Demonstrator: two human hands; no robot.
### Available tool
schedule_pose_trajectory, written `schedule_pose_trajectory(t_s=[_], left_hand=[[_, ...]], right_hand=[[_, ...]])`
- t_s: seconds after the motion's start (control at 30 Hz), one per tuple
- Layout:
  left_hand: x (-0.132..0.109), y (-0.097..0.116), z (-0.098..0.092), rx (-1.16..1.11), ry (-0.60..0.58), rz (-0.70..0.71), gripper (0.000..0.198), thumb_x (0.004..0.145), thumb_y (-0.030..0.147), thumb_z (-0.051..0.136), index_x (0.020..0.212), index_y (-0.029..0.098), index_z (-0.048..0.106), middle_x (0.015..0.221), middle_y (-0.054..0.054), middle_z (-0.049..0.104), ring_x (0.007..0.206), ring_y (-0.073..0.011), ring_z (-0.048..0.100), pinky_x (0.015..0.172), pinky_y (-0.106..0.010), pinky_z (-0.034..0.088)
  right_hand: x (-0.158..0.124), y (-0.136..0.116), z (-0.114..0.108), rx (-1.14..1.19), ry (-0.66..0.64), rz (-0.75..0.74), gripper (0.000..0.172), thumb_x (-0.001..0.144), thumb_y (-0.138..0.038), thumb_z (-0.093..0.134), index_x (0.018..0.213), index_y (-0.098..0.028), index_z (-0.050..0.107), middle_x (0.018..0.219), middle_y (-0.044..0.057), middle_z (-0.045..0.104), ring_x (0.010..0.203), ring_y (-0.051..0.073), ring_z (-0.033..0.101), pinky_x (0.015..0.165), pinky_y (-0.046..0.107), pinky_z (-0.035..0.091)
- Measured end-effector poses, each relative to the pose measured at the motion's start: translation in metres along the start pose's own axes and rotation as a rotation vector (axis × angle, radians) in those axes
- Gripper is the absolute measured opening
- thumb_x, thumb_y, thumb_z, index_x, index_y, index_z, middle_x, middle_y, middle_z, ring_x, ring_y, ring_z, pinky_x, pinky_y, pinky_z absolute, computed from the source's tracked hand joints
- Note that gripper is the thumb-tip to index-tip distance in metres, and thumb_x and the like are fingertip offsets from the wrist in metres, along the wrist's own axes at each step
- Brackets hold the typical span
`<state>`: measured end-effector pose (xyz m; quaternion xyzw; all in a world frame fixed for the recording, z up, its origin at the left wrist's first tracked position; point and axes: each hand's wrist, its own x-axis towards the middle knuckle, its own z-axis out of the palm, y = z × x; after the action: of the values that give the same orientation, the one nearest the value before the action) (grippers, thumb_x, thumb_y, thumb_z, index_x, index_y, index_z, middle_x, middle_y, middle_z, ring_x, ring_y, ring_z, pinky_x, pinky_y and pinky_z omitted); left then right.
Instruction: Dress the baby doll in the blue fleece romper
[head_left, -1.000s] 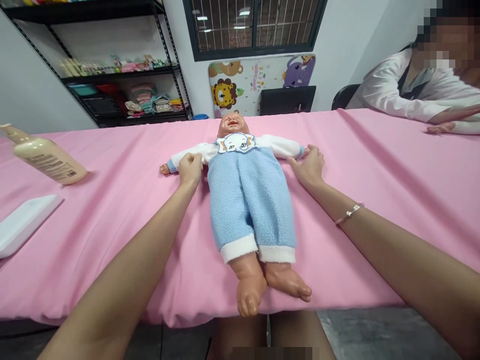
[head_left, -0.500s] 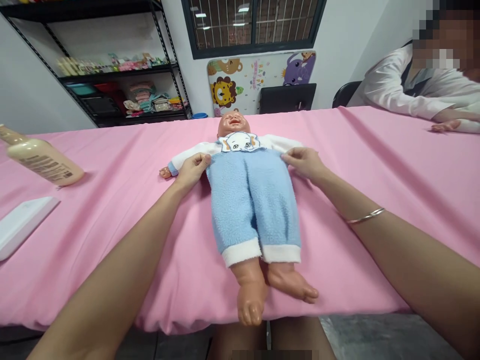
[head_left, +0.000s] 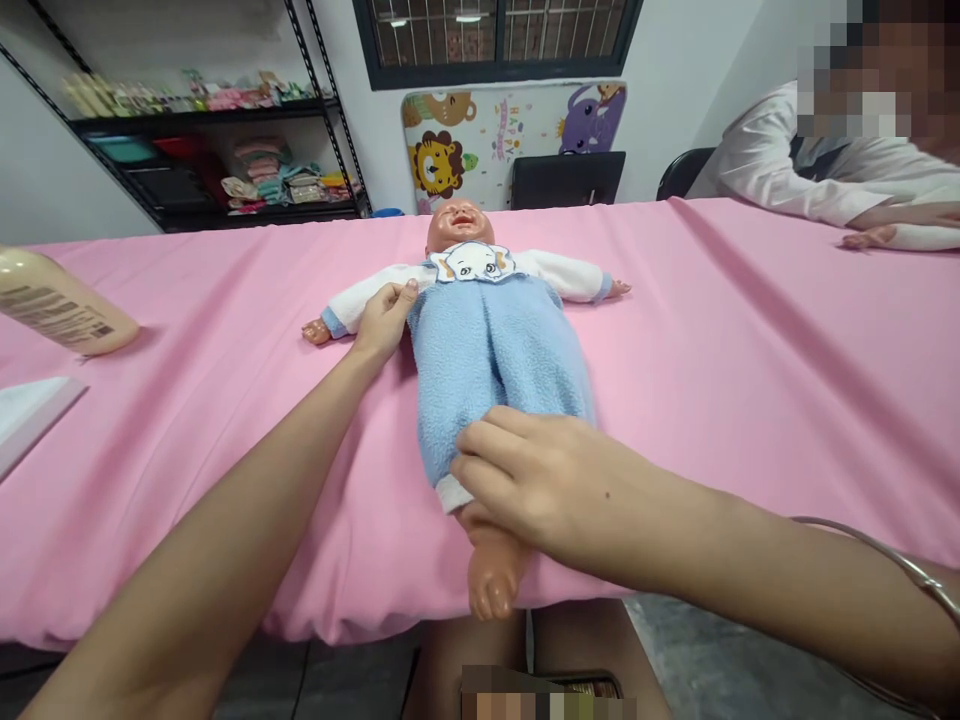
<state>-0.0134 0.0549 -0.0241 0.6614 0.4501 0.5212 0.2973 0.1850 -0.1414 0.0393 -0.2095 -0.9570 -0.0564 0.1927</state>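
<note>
A baby doll [head_left: 460, 226] lies on its back with its feet toward me, wearing a white top with an elephant-face bib [head_left: 474, 262] and fluffy light-blue trousers [head_left: 450, 345]. At the waist, on the left side of the view, my left hand [head_left: 386, 318] pinches the trousers' edge between thumb and fingers. My right hand [head_left: 536, 475] lies across the lower trouser legs, its fingers curled and its fingertips hidden. It covers one of the doll's feet; the other foot [head_left: 493, 580] shows at the table edge.
A pink cloth [head_left: 750, 370] covers the table. At left are a cream bottle [head_left: 67, 300] and a white flat object [head_left: 34, 420]. Across the table a person's sleeve [head_left: 772, 160] and hand [head_left: 870, 238] rest. Black shelves [head_left: 202, 120] stand behind.
My right hand has let go of the trousers' waist at the right side and moved down over the lower legs. My left hand keeps its pinch. The view has shifted slightly.
</note>
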Motion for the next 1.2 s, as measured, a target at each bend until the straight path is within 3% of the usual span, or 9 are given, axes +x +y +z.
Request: schedule_pose_trajectory(t_s=[0.2, 0.33, 0.5, 0.7, 0.83, 0.9, 1.0, 1.13, 1.2], left_hand=[[-0.001, 0.003, 0.003, 0.018, -0.015, -0.002, 0.042, 0.091, 0.048, 0.051, 0.062, 0.02, 0.038, 0.063, 0.002, 0.036, 0.06, -0.0137, 0.036, 0.06, -0.028, 0.032], [-0.001, 0.01, 0.005, 0.075, -0.074, -0.006, 0.039, 0.09, 0.047, 0.052, 0.064, 0.02, 0.04, 0.063, 0.002, 0.037, 0.06, -0.0141, 0.036, 0.06, -0.028, 0.033], [0.0, 0.013, 0.004, 0.147, -0.177, -0.05, 0.037, 0.087, 0.046, 0.056, 0.064, 0.019, 0.045, 0.062, 0.001, 0.044, 0.06, -0.0143, 0.04, 0.059, -0.027, 0.033], [0.005, 0.005, 0.004, -0.199, 0.005, -0.054, 0.024, 0.082, 0.033, 0.065, 0.073, 0.019, 0.047, 0.077, 0.0, 0.056, 0.071, -0.0135, 0.052, 0.068, -0.025, 0.041], [0.005, 0.002, 0.004, -0.061, 0.016, -0.03, 0.018, 0.082, 0.022, 0.063, 0.076, 0.02, 0.046, 0.07, 0.001, 0.053, 0.066, -0.0134, 0.051, 0.064, -0.025, 0.041], [0.003, 0.004, 0.002, 0.108, 0.023, 0.028, 0.016, 0.081, 0.02, 0.064, 0.078, 0.021, 0.048, 0.069, 0.002, 0.053, 0.066, -0.0136, 0.051, 0.064, -0.026, 0.041], [-0.001, 0.006, -0.001, 0.293, 0.117, 0.13, 0.016, 0.079, 0.013, 0.062, 0.083, 0.021, 0.049, 0.075, 0.002, 0.054, 0.071, -0.0138, 0.052, 0.07, -0.029, 0.041], [-0.003, 0.004, -0.004, 0.401, 0.192, 0.172, 0.016, 0.077, 0.011, 0.057, 0.086, 0.021, 0.049, 0.08, 0.0, 0.056, 0.072, -0.0155, 0.054, 0.07, -0.029, 0.042], [-0.003, 0.002, -0.004, 0.405, 0.224, 0.182, 0.013, 0.078, 0.013, 0.055, 0.085, 0.021, 0.049, 0.081, -0.001, 0.057, 0.074, -0.0168, 0.054, 0.071, -0.03, 0.043]], right_hand=[[0.009, -0.003, 0.005, -0.107, 0.13, -0.095, 0.03, 0.082, -0.006, 0.051, 0.055, -0.017, 0.054, 0.063, 0.007, 0.048, 0.061, 0.018, 0.041, 0.044, 0.03, 0.026], [0.016, -0.012, -0.003, -0.008, 0.197, -0.088, 0.03, 0.086, -0.01, 0.045, 0.06, -0.019, 0.056, 0.065, 0.006, 0.05, 0.06, 0.018, 0.039, 0.045, 0.032, 0.026], [0.014, -0.017, 0.006, 0.057, 0.234, -0.062, 0.026, 0.088, -0.011, 0.047, 0.065, -0.017, 0.057, 0.064, 0.005, 0.05, 0.059, 0.016, 0.04, 0.047, 0.031, 0.027], [0.01, -0.016, 0.014, 0.122, 0.243, -0.066, 0.026, 0.086, -0.008, 0.046, 0.063, -0.016, 0.056, 0.064, 0.005, 0.05, 0.059, 0.016, 0.04, 0.047, 0.031, 0.027], [0.015, -0.007, 0.009, 0.098, 0.128, -0.105, 0.019, 0.09, -0.013, 0.051, 0.072, -0.015, 0.058, 0.069, 0.004, 0.053, 0.064, 0.016, 0.044, 0.054, 0.03, 0.031], [0.019, 0.007, 0.005, 0.098, 0.125, -0.076, 0.015, 0.093, -0.019, 0.051, 0.081, -0.015, 0.06, 0.075, 0.006, 0.057, 0.073, 0.018, 0.048, 0.063, 0.031, 0.036], [0.03, 0.049, 0.0, 0.08, 0.222, 0.151, 0.014, 0.091, -0.025, 0.055, 0.1, -0.015, 0.059, 0.095, 0.01, 0.061, 0.093, 0.023, 0.052, 0.083, 0.038, 0.04], [0.052, 0.131, 0.006, 0.108, 0.388, 0.557, 0.039, 0.083, -0.033, 0.066, 0.117, -0.019, 0.054, 0.118, 0.011, 0.055, 0.117, 0.032, 0.047, 0.099, 0.049, 0.036], [0.062, 0.17, 0.012, 0.185, 0.381, 0.79, 0.053, 0.081, -0.042, 0.067, 0.124, -0.014, 0.051, 0.121, 0.015, 0.053, 0.12, 0.035, 0.046, 0.1, 0.051, 0.037]])
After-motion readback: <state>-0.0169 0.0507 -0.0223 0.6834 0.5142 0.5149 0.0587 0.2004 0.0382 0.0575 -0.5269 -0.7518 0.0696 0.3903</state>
